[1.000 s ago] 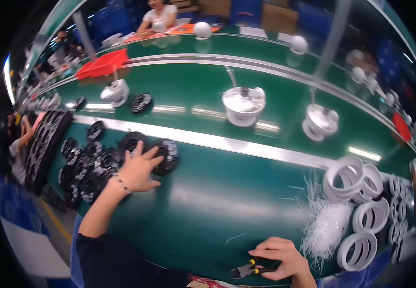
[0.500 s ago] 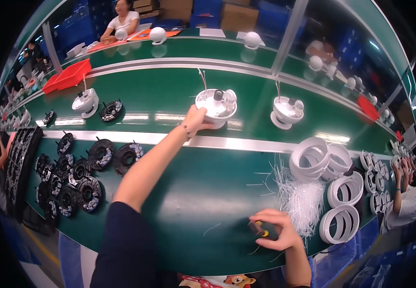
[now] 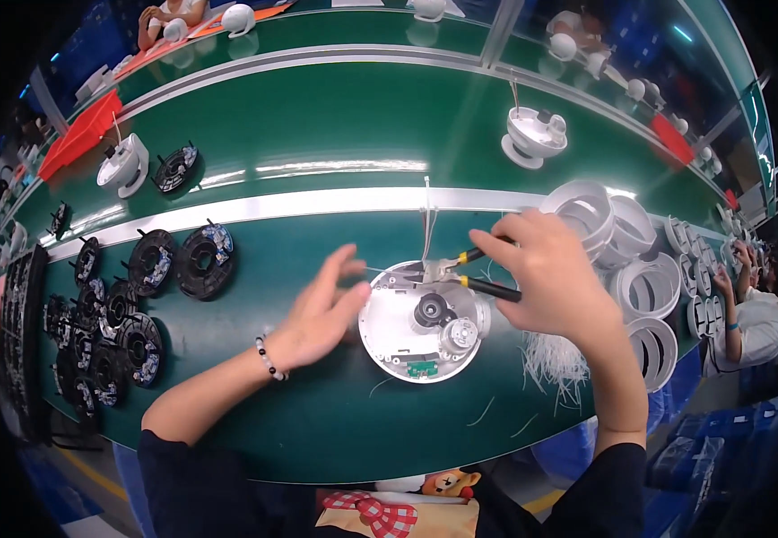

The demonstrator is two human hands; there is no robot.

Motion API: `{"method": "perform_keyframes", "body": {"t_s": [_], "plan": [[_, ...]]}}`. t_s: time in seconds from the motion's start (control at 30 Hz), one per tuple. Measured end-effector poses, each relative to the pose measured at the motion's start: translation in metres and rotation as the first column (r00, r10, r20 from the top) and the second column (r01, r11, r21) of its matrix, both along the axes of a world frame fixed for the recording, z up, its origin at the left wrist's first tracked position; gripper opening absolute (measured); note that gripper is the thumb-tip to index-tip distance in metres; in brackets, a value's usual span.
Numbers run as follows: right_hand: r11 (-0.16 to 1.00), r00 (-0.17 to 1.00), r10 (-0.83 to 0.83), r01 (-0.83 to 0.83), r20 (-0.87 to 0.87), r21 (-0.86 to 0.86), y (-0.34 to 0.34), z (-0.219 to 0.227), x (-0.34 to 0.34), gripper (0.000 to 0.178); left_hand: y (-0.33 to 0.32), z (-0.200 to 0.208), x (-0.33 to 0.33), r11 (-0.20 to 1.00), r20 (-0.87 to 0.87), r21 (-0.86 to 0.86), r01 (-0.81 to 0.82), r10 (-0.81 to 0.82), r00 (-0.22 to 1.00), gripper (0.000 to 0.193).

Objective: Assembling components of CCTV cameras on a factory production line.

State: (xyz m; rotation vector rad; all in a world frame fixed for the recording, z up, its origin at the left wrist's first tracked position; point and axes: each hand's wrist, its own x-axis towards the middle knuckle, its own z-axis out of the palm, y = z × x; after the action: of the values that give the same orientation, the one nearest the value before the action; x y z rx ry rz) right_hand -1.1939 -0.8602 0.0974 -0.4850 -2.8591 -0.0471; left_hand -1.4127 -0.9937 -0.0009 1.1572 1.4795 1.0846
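A round white camera housing (image 3: 387, 327), its hollow inside facing up, lies on the green bench in front of me. Inside it are a black lens part (image 3: 432, 310), a silver round motor (image 3: 459, 335) and a small green circuit board (image 3: 422, 368). My right hand (image 3: 555, 278) grips a pair of cutting pliers (image 3: 441, 271), whose jaws are over the housing's far rim by the upright white wires (image 3: 427, 224). Beside the left rim, my left hand (image 3: 312, 318) is open, fingers apart. A thin pale strand runs between its fingertips and the jaws.
Black ring-shaped parts with circuit boards (image 3: 151, 260) lie on the left. White rings (image 3: 644, 287) and a heap of white cable ties (image 3: 555, 368) are at right. Two white housings, one at right (image 3: 535, 134), stand on the raised far belt, near a red tray (image 3: 84, 134).
The housing my left hand held on the far belt is now on the near bench. My left hand has let go. The pliers in my right hand have moved up to its rim.
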Motion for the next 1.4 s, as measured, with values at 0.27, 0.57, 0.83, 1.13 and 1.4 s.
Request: {"method": "perform_keyframes", "body": {"t_s": [0.27, 0.57, 0.83, 1.13, 1.4], "plan": [[0.986, 0.986, -0.067, 0.043, 0.152, 0.16, -0.014, -0.002, -0.011, 0.046, 0.01, 0.012, -0.006, 0.908, -0.515, 0.405, 0.106, 0.131, 0.847, 0.011], [0.991, 0.997, -0.073, 0.072, 0.007, 0.114, -0.01, 0.017, 0.015, 0.033, 0.009, 0.022, -0.009, 0.846, -0.438, 0.533, 0.01, 0.266, 0.858, 0.005], [0.986, 0.812, -0.131, 0.048, -0.568, -0.159, -0.025, 0.048, 0.052, 0.044, 0.088, 0.071, 0.027, 0.645, -0.471, 0.652, 0.398, -0.066, 0.88, 0.036], [0.974, 0.825, -0.193, 0.094, -0.531, -0.207, -0.033, 0.016, 0.099, 0.054, 0.058, 0.017, -0.021, 0.974, -0.293, 0.057, 0.219, -0.193, 0.937, 0.034], [0.937, 0.831, -0.189, -0.006, -0.523, -0.349, -0.024, -0.009, 0.072, 0.05, 0.069, 0.009, -0.03, 0.835, 0.026, -0.139, 0.533, -0.535, 0.845, 0.031]]}}
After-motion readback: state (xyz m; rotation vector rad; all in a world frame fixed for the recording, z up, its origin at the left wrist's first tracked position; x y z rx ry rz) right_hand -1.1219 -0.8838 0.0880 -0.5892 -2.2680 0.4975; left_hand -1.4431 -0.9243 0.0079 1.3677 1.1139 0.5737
